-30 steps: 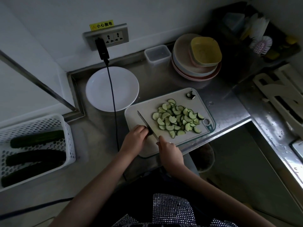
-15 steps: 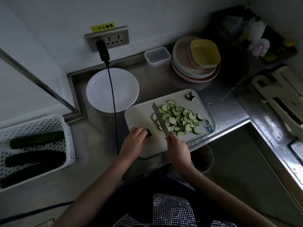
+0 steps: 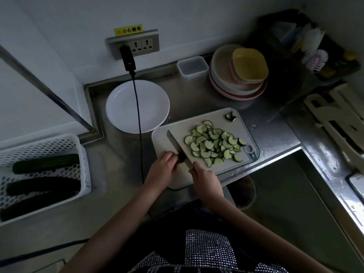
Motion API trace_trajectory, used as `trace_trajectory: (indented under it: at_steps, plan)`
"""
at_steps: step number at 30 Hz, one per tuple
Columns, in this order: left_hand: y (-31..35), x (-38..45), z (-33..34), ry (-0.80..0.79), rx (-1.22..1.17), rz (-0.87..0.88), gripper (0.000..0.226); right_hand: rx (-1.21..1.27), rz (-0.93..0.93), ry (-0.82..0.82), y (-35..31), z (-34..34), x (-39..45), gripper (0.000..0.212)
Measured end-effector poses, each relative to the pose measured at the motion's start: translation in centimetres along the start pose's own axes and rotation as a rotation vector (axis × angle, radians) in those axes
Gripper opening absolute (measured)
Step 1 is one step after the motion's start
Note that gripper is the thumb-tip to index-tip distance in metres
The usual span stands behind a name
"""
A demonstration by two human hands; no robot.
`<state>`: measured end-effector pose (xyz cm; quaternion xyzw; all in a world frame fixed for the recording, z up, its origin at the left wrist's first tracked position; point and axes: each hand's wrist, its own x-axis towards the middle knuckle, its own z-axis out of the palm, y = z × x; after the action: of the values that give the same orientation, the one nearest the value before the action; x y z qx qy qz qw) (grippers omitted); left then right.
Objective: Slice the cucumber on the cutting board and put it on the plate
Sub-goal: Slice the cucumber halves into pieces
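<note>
Steel L-shaped kitchen counter (image 3: 197, 99), dim light. White perforated plastic basket (image 3: 45, 146) at far left holds three whole dark green cucumbers (image 3: 46, 163). White rectangular plastic cutting board (image 3: 220, 119) sits at the counter's front edge. Round white empty plate (image 3: 122, 107) lies just beyond the board's left corner, near but apart; a black power cable (image 3: 137, 107) from the wall socket runs across it.

Pile of pale green half-moon cucumber slices (image 3: 213, 143) covers the board's right half. Steel kitchen knife (image 3: 174, 141) lies diagonally across the board's left part, tip pointing away from the person, blade against a short dark cucumber end stub (image 3: 181, 159). Two small dark trimmed bits (image 3: 230, 116) sit at the board's far corner.

Right hand (image 3: 205, 179) is wrapped round the knife handle, firm closed grip. Left hand (image 3: 163, 170) has fingers curled down onto the stub, pinning it to the board right beside the blade.

Step, as I judge it: the tail of slicing, with only the stub left uncut. Nothing is on the plate, so transfer is not started.

Next move likely calls for one or two last cuts with fingertips tucked back, since the stub is tiny and the blade is touching close to the knuckles. Then gather the slices, maybe on the blade flat, and carry them left to the plate, minding the cable over it.
</note>
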<state>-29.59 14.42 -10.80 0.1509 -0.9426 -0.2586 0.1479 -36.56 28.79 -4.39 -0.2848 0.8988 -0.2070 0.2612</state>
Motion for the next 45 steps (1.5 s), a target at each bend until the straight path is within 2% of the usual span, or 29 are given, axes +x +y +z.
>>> trace_trajectory:
  at_steps: [6,11,18,22,25,28,31,34,36,38,42,45]
  plan:
    - [-0.1,0.1,-0.1,-0.015,-0.016,-0.022,0.014,-0.025,0.004,-0.024,0.1,0.2,0.3,0.015]
    - [0.1,0.1,-0.1,-0.016,-0.013,-0.021,0.03,-0.046,0.009,-0.036,0.0,0.4,0.3,0.015]
    - [0.0,0.1,-0.2,-0.019,-0.023,-0.029,0.016,-0.16,0.001,-0.038,-0.2,0.8,0.3,0.019]
    - [-0.1,0.0,0.0,-0.033,-0.013,-0.033,0.033,-0.168,0.006,-0.039,-0.3,1.0,0.2,0.019]
    - [0.0,0.1,-0.1,-0.03,-0.009,-0.043,0.019,-0.143,0.028,-0.058,-0.2,1.2,0.4,0.012]
    - [0.3,0.1,-0.2,-0.002,-0.017,-0.034,0.029,-0.144,0.07,-0.091,0.0,1.3,0.7,0.013]
    - [0.4,0.1,-0.3,0.021,-0.016,-0.025,0.027,-0.144,0.069,-0.086,0.2,1.5,0.7,0.015]
    - [0.2,0.0,-0.1,0.031,-0.019,-0.022,0.012,-0.109,0.075,-0.051,0.5,1.5,0.6,0.011]
    - [0.0,0.0,0.0,0.027,-0.023,-0.015,0.016,-0.071,0.116,0.006,1.0,1.0,0.5,0.011]
    - [-0.2,-0.1,-0.1,0.018,-0.014,-0.004,0.01,-0.035,0.143,0.068,1.6,0.4,0.5,0.01]
    - [-0.1,-0.3,-0.4,0.021,0.02,0.031,0.028,0.024,0.074,0.057,0.9,-0.2,-0.2,0.015]
    - [0.0,-0.3,-0.5,0.019,0.022,0.03,0.03,0.011,0.01,0.027,-0.1,0.1,-0.5,0.016]
